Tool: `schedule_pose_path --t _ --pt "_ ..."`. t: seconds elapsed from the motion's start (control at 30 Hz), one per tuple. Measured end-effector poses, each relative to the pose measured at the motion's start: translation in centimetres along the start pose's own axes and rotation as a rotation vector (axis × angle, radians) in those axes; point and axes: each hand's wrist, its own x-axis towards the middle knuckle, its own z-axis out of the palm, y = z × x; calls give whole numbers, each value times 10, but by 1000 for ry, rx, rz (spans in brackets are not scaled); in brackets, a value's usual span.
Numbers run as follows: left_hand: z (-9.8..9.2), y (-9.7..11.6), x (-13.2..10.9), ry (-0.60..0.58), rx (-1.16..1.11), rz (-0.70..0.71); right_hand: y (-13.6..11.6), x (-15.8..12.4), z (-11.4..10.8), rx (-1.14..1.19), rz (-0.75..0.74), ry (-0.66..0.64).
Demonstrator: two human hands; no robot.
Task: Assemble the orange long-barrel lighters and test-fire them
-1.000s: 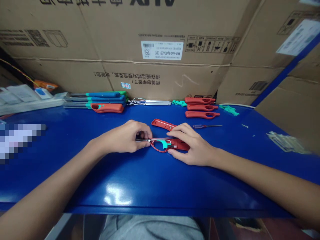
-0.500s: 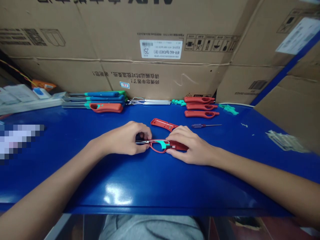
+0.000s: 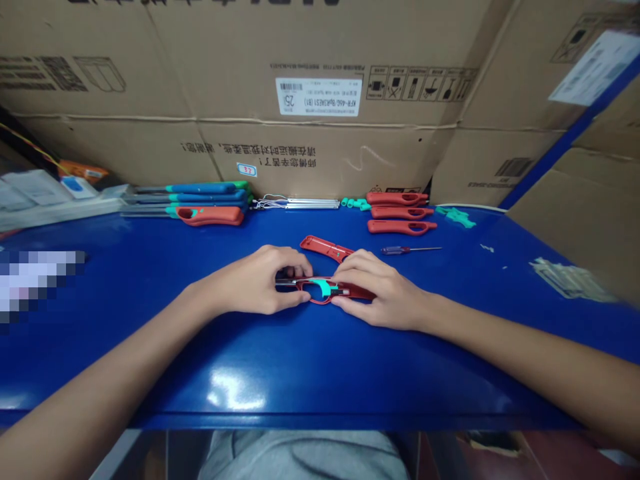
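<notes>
A red utility lighter half-shell (image 3: pixel 359 291) lies on the blue table between my hands, its inside facing up. Within it sit a green trigger (image 3: pixel 324 288), a dark ignition piece and a thin wire. A metal tube (image 3: pixel 286 283) runs from its left end under my left hand (image 3: pixel 273 280), whose thumb and fingers close around the front of the shell. My right hand (image 3: pixel 377 287) grips the handle end from above, hiding part of it. Just behind, the other red half-shell (image 3: pixel 323 247) rests with its right end partly hidden by my right hand.
Several assembled lighters (image 3: pixel 207 215) lie at the back left. Metal tubes (image 3: pixel 313 203), green rings (image 3: pixel 356 203), red shells (image 3: pixel 401 227) and green triggers (image 3: pixel 456 216) line the back. A screwdriver (image 3: pixel 397 250) and a clear bag (image 3: pixel 570 280) lie right. Cardboard (image 3: pixel 320 40) stands behind.
My left hand has slid slightly right along the lighter, its fingertips now over the front of the trigger opening. My right hand has stayed nearly in place.
</notes>
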Motion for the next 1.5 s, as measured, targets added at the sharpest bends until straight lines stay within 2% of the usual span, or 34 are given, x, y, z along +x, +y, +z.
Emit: schedule_pose_path --t 0.3,0.5,1.0,1.2,1.5 --pt "2 1 1 39 22 26 -3 2 0 -3 89 -54" --pt "2 3 0 2 34 41 -3 2 -1 -1 96 -60" --pt "6 2 4 56 34 12 -6 5 -2 -34 105 -94" --pt "4 1 2 43 25 51 -6 5 -2 -32 99 -107" --pt "4 4 3 25 -3 8 -3 3 -4 13 118 -148"
